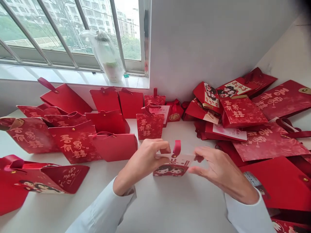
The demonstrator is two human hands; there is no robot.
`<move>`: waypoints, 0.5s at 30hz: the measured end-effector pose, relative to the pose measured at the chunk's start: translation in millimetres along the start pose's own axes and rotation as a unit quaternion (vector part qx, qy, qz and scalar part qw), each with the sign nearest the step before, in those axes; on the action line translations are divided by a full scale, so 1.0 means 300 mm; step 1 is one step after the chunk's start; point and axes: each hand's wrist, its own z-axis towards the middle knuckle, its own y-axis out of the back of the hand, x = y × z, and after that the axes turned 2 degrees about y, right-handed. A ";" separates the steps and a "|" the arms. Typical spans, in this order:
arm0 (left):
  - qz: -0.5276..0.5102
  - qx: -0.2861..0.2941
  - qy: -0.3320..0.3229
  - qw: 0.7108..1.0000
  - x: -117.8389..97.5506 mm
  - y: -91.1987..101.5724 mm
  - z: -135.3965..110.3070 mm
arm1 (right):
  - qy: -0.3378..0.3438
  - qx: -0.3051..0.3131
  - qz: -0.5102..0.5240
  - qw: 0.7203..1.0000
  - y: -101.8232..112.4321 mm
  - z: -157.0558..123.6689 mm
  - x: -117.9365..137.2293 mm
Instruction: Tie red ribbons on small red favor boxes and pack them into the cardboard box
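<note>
A small red gift bag (173,164) with a white upper panel, a cartoon couple and a red ribbon handle stands on the white table (157,204) in the middle. My left hand (143,160) grips its left edge with the fingers curled. My right hand (217,170) holds its right edge, thumb and forefinger pinched on it, the other fingers spread. Both wrists wear white sleeves.
Several red gift bags (114,145) with gold characters stand upright at the left and back. A heap of flat red bags (243,111) lies at the right. A plastic-wrapped object (108,58) sits on the window sill. A white wall rises behind.
</note>
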 end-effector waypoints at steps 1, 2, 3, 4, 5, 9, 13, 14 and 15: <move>0.003 0.004 -0.002 1.000 -0.006 -0.005 -0.004 | -0.010 0.002 -0.009 1.000 0.018 -0.018 -0.004; 0.009 0.007 -0.006 1.000 -0.014 -0.010 -0.008 | -0.015 0.001 -0.006 1.000 0.034 -0.033 -0.009; 0.015 0.010 -0.012 1.000 -0.022 -0.016 -0.012 | -0.014 -0.001 0.010 1.000 0.048 -0.044 -0.011; 0.021 0.010 -0.018 1.000 -0.032 -0.024 -0.017 | -0.006 0.006 0.034 0.999 0.057 -0.050 -0.010; 0.026 0.008 -0.025 0.999 -0.043 -0.033 -0.022 | 0.005 0.022 0.061 0.998 0.062 -0.052 -0.008; 0.032 0.000 -0.062 0.998 -0.088 -0.070 -0.038 | 0.032 0.075 0.119 0.989 0.052 -0.033 0.016; 0.046 -0.019 -0.094 0.994 -0.114 -0.094 -0.041 | 0.087 0.005 0.141 0.986 0.044 -0.039 0.044; 0.049 -0.028 -0.097 0.994 -0.116 -0.098 -0.040 | 0.118 -0.016 0.130 0.984 0.046 -0.048 0.053; 0.052 -0.039 -0.099 0.993 -0.117 -0.102 -0.039 | 0.149 -0.037 0.112 0.982 0.049 -0.058 0.063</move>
